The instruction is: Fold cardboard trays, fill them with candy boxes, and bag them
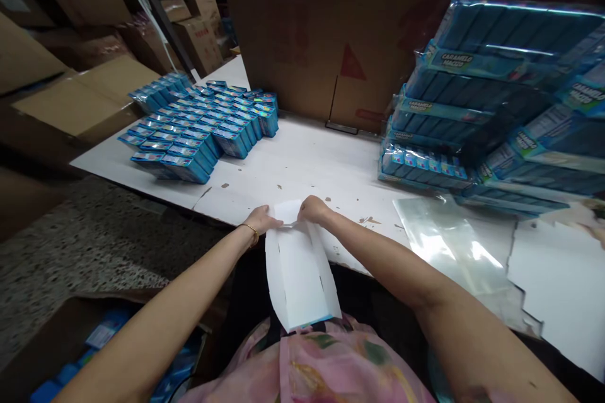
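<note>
A flat white cardboard carton blank (299, 267) hangs over the near edge of the white table (307, 164) toward my lap. My left hand (261, 219), with a gold bangle on the wrist, grips its top left corner with fingers closed. My right hand (312, 209) is closed on the top right corner, beside a folded flap. Both hands are at the table's front edge, close together.
Several small blue boxes (201, 132) stand in rows at the table's far left. Shrink-wrapped stacks of blue packs (491, 107) rise at the right, a clear plastic sheet (449, 245) and white card sheets (562, 283) before them. A brown carton (331, 31) stands behind.
</note>
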Tool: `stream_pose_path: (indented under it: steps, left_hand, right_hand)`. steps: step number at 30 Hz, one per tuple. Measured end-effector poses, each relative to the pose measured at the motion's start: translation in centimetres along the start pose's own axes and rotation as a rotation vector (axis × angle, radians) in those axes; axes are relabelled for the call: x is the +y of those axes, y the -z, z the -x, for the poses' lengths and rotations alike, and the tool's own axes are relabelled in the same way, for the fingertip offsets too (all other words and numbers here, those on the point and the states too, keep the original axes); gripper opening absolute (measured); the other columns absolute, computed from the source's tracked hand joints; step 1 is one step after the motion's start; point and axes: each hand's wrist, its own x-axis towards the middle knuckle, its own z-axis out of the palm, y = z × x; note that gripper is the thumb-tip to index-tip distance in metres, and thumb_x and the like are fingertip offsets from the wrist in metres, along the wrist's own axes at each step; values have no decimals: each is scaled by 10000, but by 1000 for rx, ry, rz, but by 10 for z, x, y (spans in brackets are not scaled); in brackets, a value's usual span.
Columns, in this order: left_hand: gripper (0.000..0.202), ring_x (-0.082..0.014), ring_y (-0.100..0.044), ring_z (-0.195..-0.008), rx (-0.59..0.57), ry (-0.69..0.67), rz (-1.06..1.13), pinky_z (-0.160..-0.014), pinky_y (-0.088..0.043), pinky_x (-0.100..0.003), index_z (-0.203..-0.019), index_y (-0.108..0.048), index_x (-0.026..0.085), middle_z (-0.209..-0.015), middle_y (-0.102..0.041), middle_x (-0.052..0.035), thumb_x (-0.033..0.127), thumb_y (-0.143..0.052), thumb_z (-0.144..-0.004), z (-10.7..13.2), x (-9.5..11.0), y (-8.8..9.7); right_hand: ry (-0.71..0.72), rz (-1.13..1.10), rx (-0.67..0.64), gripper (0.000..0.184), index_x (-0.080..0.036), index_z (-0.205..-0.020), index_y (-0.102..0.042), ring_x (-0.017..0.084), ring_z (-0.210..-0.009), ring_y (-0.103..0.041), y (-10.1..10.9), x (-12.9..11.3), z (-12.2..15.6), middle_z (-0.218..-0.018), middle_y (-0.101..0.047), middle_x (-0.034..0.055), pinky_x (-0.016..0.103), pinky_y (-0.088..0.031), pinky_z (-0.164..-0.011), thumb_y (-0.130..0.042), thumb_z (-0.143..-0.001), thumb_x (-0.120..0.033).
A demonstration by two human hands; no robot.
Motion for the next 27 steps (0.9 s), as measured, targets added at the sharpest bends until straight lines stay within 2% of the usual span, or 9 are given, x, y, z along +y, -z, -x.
stream_pose_path:
  steps: [4, 8, 10, 12, 16, 19, 21, 24, 27]
  left_hand:
    - [586, -189, -606, -687, -58, 37, 181, -627, -476, -271, -971, -548, 96, -693, -633, -33, 208, -758, -436, -1, -4, -2]
    - [512, -174, -607, -665, -91, 22, 225, -627, -481, -266, -910, -556, 87, -690, -628, -37, 230, -737, -453, 2, -4, -4]
    - [451, -161, -603, -659, -97, 2, 227, -619, -478, -254, -863, -562, 95, -692, -623, -35, 248, -720, -469, 4, -4, -3]
    - [413, -142, -594, -646, -81, -21, 207, -606, -469, -239, -840, -554, 111, -688, -613, -21, 264, -703, -487, 4, -5, -3]
    - [325, -112, -544, -570, -16, -60, 92, -545, -426, -219, -748, -536, 145, -615, -566, 24, 275, -685, -491, 1, -6, 0]
    - [270, -111, -512, -542, 17, -84, -27, -520, -388, -217, -701, -556, 161, -575, -544, 35, 267, -673, -482, 1, -3, 2]
    - [266, -123, -517, -567, 22, -113, -111, -526, -376, -219, -721, -585, 168, -599, -565, 23, 265, -660, -484, 4, -1, 4]
    - [267, -139, -533, -627, -20, -170, -198, -549, -374, -218, -746, -627, 172, -663, -601, 4, 269, -634, -498, 11, 0, 7]
    - [284, -137, -520, -602, -85, -198, -235, -536, -361, -218, -782, -657, 175, -629, -590, 12, 272, -601, -521, 19, 0, 10]
  right_hand:
    - [-20, -101, -10, 233, -158, -830, -676, 165, -752, -604, -4, 5, -5, -797, -665, 46, 196, -427, -627, -675, -598, -174]
    - [-36, -196, 7, 597, -188, -1138, -522, 159, -843, -590, -5, 13, -12, -1040, -611, 66, 185, -434, -598, -705, -571, -211]
    - [-37, -230, 7, 725, -194, -1222, -431, 161, -878, -580, -6, 17, -16, -1117, -571, 80, 183, -437, -587, -716, -556, -218]
    - [-35, -250, -14, 699, -182, -1201, -451, 164, -858, -584, -8, 18, -20, -1100, -578, 84, 186, -437, -574, -715, -554, -214]
    - [-25, -268, -84, 379, -155, -994, -596, 148, -733, -598, -11, 14, -23, -929, -641, 63, 186, -423, -541, -656, -623, -198]
    - [17, -264, -104, 238, -160, -863, -641, 147, -761, -586, -10, 11, -20, -886, -646, 46, 182, -412, -571, -642, -628, -200]
    - [54, -278, -119, 218, -166, -837, -652, 141, -771, -578, -7, 12, -15, -884, -645, 38, 180, -409, -594, -634, -652, -280]
    - [75, -345, -193, 353, -148, -892, -657, 136, -722, -581, 1, 14, -13, -863, -653, 53, 204, -419, -626, -548, -729, -441]
    - [193, -263, -302, 366, -174, -947, -660, 141, -773, -580, 11, 8, -18, -875, -664, 36, 209, -413, -686, -589, -708, -442]
